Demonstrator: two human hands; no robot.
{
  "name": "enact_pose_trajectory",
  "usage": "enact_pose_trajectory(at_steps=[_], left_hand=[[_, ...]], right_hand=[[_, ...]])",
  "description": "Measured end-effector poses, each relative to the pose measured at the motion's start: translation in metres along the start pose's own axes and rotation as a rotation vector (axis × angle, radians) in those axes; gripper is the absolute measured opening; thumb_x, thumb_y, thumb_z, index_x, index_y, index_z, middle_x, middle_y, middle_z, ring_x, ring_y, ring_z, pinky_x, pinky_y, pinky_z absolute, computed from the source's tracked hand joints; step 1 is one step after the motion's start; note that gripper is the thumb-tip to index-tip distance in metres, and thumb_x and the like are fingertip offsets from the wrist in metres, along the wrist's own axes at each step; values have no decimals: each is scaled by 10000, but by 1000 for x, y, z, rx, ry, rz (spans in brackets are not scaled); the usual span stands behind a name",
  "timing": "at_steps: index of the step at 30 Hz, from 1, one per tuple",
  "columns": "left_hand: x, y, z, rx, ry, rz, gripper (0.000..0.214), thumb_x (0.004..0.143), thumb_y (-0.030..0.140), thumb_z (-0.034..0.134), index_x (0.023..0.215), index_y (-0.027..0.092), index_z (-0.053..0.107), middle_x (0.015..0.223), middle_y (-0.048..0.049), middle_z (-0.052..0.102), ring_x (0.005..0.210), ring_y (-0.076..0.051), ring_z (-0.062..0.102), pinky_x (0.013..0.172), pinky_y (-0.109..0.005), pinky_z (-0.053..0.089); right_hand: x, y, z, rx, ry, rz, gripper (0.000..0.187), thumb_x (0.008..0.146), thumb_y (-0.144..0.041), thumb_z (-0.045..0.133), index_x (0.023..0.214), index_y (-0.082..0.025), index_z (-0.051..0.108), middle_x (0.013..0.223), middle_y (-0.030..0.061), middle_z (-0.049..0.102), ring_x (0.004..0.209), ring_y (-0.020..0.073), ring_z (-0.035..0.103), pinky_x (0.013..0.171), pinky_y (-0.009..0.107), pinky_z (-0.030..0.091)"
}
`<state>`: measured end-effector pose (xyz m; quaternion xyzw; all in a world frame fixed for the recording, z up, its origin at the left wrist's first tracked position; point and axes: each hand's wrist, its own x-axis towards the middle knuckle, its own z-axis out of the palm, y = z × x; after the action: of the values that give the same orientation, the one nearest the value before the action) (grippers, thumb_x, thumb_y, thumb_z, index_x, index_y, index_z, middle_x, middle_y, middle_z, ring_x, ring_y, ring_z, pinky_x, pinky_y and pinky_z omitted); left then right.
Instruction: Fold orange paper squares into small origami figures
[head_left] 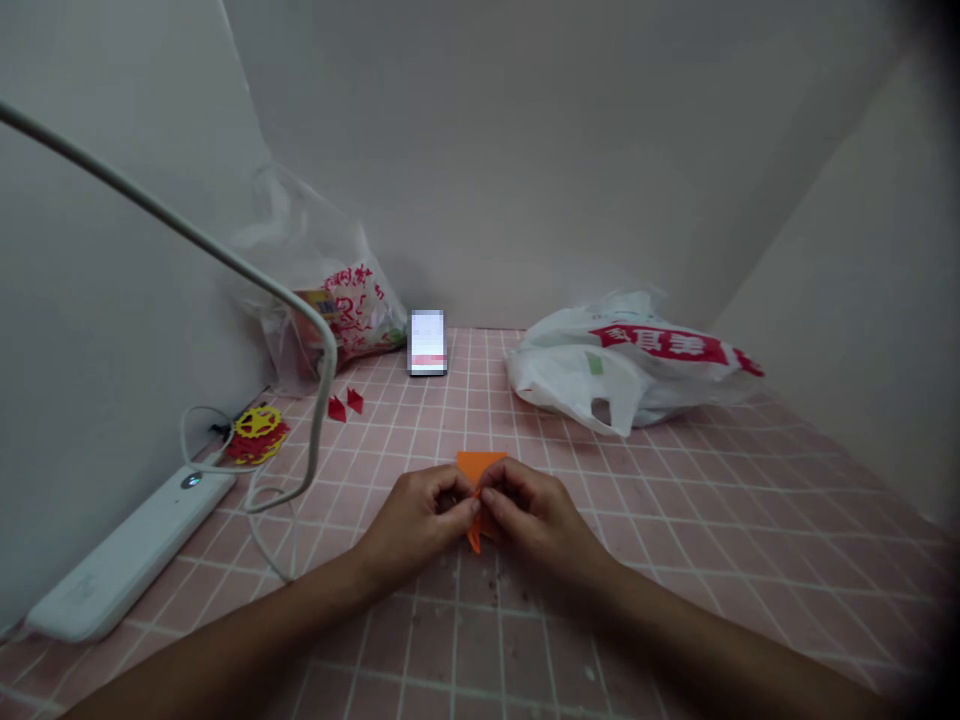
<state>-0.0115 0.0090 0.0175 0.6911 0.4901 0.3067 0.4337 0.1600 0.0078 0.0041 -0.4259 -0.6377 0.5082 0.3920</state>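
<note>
An orange piece of folded paper (480,464) is held between my two hands over the tiled-pattern surface. Thumb and fingers of my left hand (427,508) pinch it from the left. From the other side my right hand (536,508) pinches it too, the fingertips of both hands nearly meeting at its middle. A wide flat edge of the paper points away from me, and a narrow folded tip hangs below my fingers. My fingers hide part of its middle.
Two small red folded pieces (346,403) lie left of centre. Behind them stand a lit phone (427,343) and a filled plastic bag (352,310). A white bag (577,365) lies back right. Yellow and red cut-outs (257,432), a white power strip (135,550) and a cable (187,228) are left.
</note>
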Motion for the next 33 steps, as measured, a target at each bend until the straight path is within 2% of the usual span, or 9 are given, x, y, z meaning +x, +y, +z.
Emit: enact_pose_trajectory(at_steps=[9,15,21,33], left_hand=[[0,1,-1,-104,-24,-47,151,815,278,583,735,161,636,711,-10,647,683,-150,591,640,-244,451],[-1,0,0,-40,-7,-14,150,825,260,574,747,157,649,721,-13,646,698,-155,588,652,-250,448],[0,-1,0,-3,9,15,143,822,251,573,745,157,649,726,-15,641,705,-157,582,656,-254,442],[-1,3,0,-197,-29,-71,163,805,289,598,729,150,637,684,6,621,634,-126,557,604,-228,429]], right_hand=[[0,4,-1,85,-50,20,141,910,-264,508,813,-204,591,627,-10,571,569,135,506,544,258,389],[2,0,0,101,-25,47,82,848,-256,576,786,-202,572,630,-16,576,563,129,511,531,252,383],[1,-2,0,94,-12,61,60,821,-224,560,771,-196,578,634,-20,560,567,122,492,523,244,373],[3,-2,0,177,-37,95,93,807,-272,581,778,-191,549,597,-36,552,523,108,496,498,232,366]])
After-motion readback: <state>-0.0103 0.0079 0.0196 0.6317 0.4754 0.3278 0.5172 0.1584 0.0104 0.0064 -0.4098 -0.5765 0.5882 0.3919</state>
